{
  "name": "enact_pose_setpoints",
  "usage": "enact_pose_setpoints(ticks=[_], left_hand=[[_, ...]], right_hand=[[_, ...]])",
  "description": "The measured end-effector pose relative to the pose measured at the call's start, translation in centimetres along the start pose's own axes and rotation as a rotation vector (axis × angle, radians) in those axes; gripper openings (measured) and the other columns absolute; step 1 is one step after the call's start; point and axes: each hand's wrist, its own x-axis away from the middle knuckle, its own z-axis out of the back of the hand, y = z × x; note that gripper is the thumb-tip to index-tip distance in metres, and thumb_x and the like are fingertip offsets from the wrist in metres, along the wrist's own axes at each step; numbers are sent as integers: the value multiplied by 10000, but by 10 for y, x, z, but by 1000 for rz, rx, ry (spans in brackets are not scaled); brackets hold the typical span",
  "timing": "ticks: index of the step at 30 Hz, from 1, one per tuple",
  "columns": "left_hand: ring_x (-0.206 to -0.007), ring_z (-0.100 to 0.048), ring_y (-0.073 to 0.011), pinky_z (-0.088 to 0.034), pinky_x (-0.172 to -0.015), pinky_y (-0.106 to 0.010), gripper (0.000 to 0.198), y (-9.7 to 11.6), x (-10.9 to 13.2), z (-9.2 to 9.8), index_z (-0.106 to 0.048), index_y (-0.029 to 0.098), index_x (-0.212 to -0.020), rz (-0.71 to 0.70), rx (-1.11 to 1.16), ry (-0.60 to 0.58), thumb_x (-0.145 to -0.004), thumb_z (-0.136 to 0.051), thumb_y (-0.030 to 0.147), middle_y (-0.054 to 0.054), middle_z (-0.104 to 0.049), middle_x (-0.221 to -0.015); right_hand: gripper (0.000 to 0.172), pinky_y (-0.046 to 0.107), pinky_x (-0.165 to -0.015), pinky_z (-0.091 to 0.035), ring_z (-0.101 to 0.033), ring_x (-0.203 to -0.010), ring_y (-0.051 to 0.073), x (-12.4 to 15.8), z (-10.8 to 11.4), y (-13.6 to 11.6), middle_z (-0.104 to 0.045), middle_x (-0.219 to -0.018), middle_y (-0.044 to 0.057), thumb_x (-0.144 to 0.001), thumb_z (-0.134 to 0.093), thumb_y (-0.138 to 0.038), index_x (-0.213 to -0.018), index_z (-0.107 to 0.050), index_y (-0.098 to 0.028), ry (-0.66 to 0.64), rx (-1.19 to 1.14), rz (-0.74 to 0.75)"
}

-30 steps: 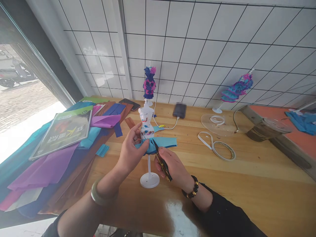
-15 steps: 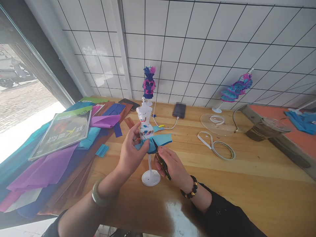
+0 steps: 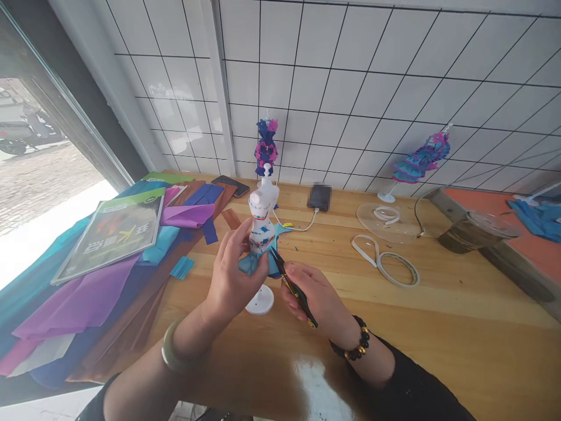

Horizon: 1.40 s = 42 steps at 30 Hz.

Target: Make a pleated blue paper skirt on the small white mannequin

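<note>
Near the middle of the wooden table (image 3: 460, 351), all the action is packed around 1 small white mannequin (image 3: 262, 207), held on its stem above a round base (image 3: 260, 300). Whether that base rests on the wood or hangs just over it, I can't tell!

Look at the left hand (image 3: 239, 275): curled narrow around the hips, thumb in front and fingers behind, pinning the blue material (image 3: 249, 264) to the form. Across from it, the right hand (image 3: 319, 292) is closed around dark scissors (image 3: 295, 289), points angled up to the blue edge beside that thumb. Are the blades parted? Too small to call.

So the step in hand looks like trimming or tucking the blue layer at hip level, and my read is that it's not finished: the layer hangs loose below the thumb.

What does the next move call for? A firm left thumb, a steady mannequin, and the tips on the blue alone, clear of skin and of the patterned waist. Slack pressure could let the layer slip.

Behind and off to the right, 2 dressed forms (image 3: 266, 146) (image 3: 423, 158) stand by the wall, with a roll of white tape (image 3: 398, 269) nearer on the wood.
</note>
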Motion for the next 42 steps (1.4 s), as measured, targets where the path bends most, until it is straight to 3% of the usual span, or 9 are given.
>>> enact_pose_setpoints(ticks=[9,15,20,25,31,36,39,42], left_hand=[[-843,-589,-172,-555,-733,-313,614,1,-2,3,-406,183,-1314,-144,-88,13,-741,-610,94,-86,-586,-1021],[-900,-609,-212,-546,-781,-358,625,2,-1,3,-385,223,-1322,-98,-81,-22,-747,-603,110,-103,-590,-1114],[-867,-609,-197,-545,-768,-340,621,1,-1,3,-406,213,-1313,-69,-67,-14,-735,-611,116,-85,-607,-1044],[-957,-585,-200,-531,-816,-339,595,0,-4,3,-438,200,-1293,120,63,23,-729,-620,154,-83,-584,-1078],[-902,-594,-162,-510,-771,-281,605,-5,-15,9,-423,184,-1305,389,450,2,-742,-643,199,-60,-587,-1002],[-1030,-589,-209,-492,-814,-296,606,-16,-20,8,-441,195,-1294,596,829,-123,-737,-672,257,-88,-621,-1117],[-1033,-601,-231,-502,-785,-293,571,-17,-19,5,-485,181,-1251,697,960,-204,-722,-685,262,-104,-629,-1146],[-982,-628,-234,-514,-757,-295,536,-15,-18,3,-527,175,-1210,749,997,-232,-707,-690,263,-103,-643,-1134]], right_hand=[[398,165,-311,-190,-310,-291,19,2,-2,-6,-417,-439,-91,-817,-503,-516,-620,-384,-191,37,25,-76],[368,162,-309,-187,-270,-306,20,1,-1,-6,-409,-441,-99,-790,-544,-524,-684,-420,-195,44,-2,-92],[366,165,-310,-183,-241,-310,17,0,2,-5,-389,-439,-104,-784,-556,-527,-694,-440,-192,18,3,-89],[349,175,-335,-204,-285,-323,21,2,3,-4,-404,-487,-93,-861,-469,-511,-770,-483,-174,-47,47,-69],[343,191,-382,-228,-320,-368,39,4,15,-5,-413,-530,-81,-886,-422,-503,-921,-505,-172,-87,14,38],[412,197,-397,-183,-240,-398,33,-9,51,-2,-357,-589,-84,-846,-446,-579,-956,-508,-187,129,-21,147],[456,189,-381,-138,-182,-403,22,-16,67,4,-387,-613,-89,-766,-582,-573,-1007,-496,-195,295,49,78],[503,181,-370,-120,-184,-418,29,-16,72,10,-369,-568,-97,-719,-656,-541,-1044,-526,-180,293,102,-37]])
